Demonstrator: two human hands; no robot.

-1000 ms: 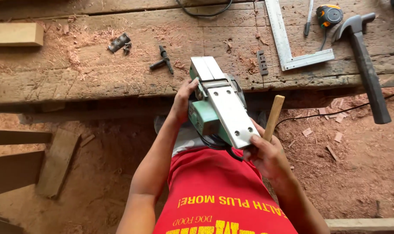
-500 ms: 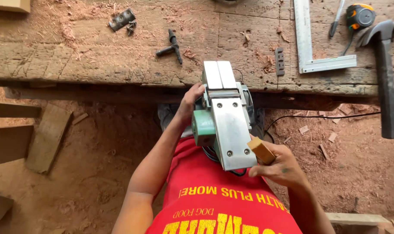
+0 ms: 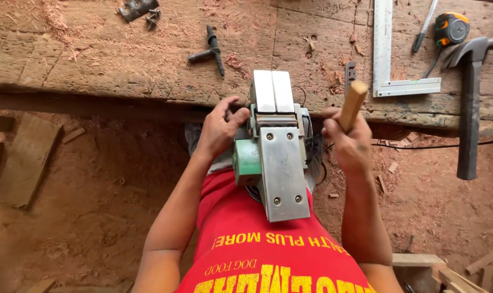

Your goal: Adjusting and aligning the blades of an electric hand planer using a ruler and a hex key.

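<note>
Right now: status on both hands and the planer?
Left hand gripping side of upturned electric planer, sole plate facing up. Right hand closed on wooden stick. Planer braced against workbench edge; hammer, steel square lie clear.

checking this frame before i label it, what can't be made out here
Head view:
- Planer: turned sole-up, so its handle and switch are hidden beneath its body.
- Left hand: fingertips tucked behind the planer's side.
- Stick: lower end buried in the right hand.
- Square: its long arm is cut by the top edge.
- Hardware at top left: too small to identify.
</note>
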